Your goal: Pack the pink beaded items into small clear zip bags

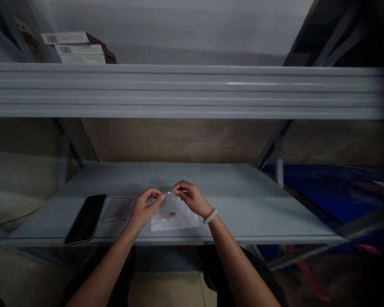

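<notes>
A clear plastic bag (pixel 182 218) with small red items in it lies on the grey shelf (pixel 243 213). My left hand (pixel 146 205) pinches the bag's top edge between thumb and forefinger. Close beside it, my right hand (pixel 192 198), with a pale beaded bracelet at the wrist, pinches the same edge. Left of my left hand, another clear bag (pixel 117 211) with red items rests flat, partly covered by that hand. A black tablet or phone (pixel 86 218) lies left of this second bag, near the shelf's front edge.
An upper shelf with a ridged metal front (pixel 192 91) crosses above my hands. Several stacked boxes (pixel 80 49) sit on it at the left. Diagonal metal braces (pixel 278 160) stand at the sides. Something blue (pixel 333 192) lies beyond the right edge.
</notes>
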`<state>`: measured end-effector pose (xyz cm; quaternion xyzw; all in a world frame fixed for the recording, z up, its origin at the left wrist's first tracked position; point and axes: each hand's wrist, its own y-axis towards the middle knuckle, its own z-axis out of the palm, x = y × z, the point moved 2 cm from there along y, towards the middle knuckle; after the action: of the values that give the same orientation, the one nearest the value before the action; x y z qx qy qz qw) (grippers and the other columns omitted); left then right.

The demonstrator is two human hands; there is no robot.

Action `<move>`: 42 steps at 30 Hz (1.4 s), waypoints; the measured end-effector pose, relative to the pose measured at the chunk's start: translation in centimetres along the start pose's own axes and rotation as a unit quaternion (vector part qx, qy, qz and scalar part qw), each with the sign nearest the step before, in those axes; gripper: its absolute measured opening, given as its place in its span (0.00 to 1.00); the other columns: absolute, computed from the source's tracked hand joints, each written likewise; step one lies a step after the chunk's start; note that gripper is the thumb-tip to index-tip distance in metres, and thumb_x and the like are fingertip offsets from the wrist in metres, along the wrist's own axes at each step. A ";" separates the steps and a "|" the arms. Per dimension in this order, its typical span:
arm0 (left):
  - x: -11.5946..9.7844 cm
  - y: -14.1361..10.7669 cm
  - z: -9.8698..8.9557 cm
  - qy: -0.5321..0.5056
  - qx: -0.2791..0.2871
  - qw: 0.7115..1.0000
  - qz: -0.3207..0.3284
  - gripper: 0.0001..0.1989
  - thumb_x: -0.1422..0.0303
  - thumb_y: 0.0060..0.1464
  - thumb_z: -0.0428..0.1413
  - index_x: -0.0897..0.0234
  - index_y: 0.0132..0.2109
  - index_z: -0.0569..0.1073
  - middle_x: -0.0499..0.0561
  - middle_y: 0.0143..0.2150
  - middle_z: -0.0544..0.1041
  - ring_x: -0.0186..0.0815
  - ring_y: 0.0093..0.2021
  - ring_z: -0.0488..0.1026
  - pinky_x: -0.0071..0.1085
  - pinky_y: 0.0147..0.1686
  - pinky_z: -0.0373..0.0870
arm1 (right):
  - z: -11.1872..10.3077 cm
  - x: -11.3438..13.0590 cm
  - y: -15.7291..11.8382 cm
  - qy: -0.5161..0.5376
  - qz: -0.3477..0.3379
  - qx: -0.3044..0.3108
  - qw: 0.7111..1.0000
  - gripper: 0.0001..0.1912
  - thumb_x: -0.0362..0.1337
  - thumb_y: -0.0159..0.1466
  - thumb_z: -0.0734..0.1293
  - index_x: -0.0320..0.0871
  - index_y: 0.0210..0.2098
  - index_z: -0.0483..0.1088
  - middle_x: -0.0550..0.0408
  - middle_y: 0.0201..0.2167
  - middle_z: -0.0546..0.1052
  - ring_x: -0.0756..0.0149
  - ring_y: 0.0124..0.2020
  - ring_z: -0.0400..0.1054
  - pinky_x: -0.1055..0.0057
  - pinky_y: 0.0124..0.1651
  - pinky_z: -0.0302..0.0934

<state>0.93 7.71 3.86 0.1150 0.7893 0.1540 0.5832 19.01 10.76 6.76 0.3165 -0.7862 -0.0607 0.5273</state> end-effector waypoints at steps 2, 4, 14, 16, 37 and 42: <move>-0.3 -0.1 -0.2 -0.007 0.020 1.000 0.008 0.09 0.63 0.53 0.54 0.65 0.32 0.70 0.48 0.30 0.72 0.32 0.34 0.70 0.27 0.38 0.65 | -0.2 0.1 -0.4 0.010 0.013 -0.010 1.000 0.06 0.35 0.62 0.63 0.40 0.33 0.72 0.52 0.32 0.73 0.68 0.35 0.68 0.73 0.36 0.62; -0.4 -0.2 -0.4 0.009 0.016 1.000 0.012 0.08 0.64 0.53 0.54 0.65 0.33 0.70 0.48 0.30 0.73 0.33 0.35 0.70 0.27 0.39 0.65 | 0.0 0.1 -0.7 0.027 0.032 -0.020 0.999 0.06 0.35 0.61 0.65 0.40 0.35 0.71 0.52 0.31 0.74 0.68 0.34 0.68 0.74 0.35 0.62; -0.2 -0.9 -0.4 0.100 0.029 0.995 -0.010 0.06 0.66 0.53 0.51 0.63 0.32 0.69 0.48 0.31 0.73 0.35 0.35 0.70 0.29 0.39 0.63 | 1.3 -0.2 -2.3 0.040 0.068 -0.086 0.993 0.07 0.32 0.57 0.66 0.40 0.37 0.70 0.56 0.27 0.72 0.70 0.29 0.66 0.72 0.35 0.61; -0.4 -0.8 -0.6 0.121 0.031 0.992 -0.017 0.05 0.68 0.51 0.51 0.63 0.31 0.69 0.47 0.30 0.73 0.35 0.35 0.70 0.29 0.38 0.62 | 1.3 0.2 -2.3 0.054 0.056 -0.107 0.991 0.07 0.31 0.56 0.67 0.41 0.35 0.68 0.58 0.26 0.71 0.71 0.28 0.65 0.73 0.34 0.59; -3.9 -1.3 0.1 0.184 0.017 0.967 0.173 0.03 0.71 0.54 0.53 0.62 0.32 0.70 0.48 0.30 0.73 0.36 0.35 0.69 0.32 0.38 0.62 | 2.0 1.2 -2.2 0.086 0.016 -0.063 0.994 0.10 0.36 0.56 0.70 0.42 0.36 0.67 0.56 0.31 0.72 0.70 0.32 0.66 0.73 0.36 0.60; -3.8 -1.4 0.3 0.182 0.011 0.969 0.167 0.05 0.71 0.54 0.53 0.63 0.30 0.70 0.48 0.30 0.73 0.36 0.34 0.70 0.32 0.38 0.62 | 1.9 1.3 -2.3 0.028 0.034 -0.032 0.999 0.05 0.36 0.58 0.68 0.41 0.32 0.72 0.55 0.30 0.76 0.70 0.31 0.67 0.73 0.35 0.60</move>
<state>2.33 5.07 6.65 0.2212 0.8534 0.2587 0.3948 18.01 7.74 5.95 0.2738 -0.7791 -0.0592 0.5609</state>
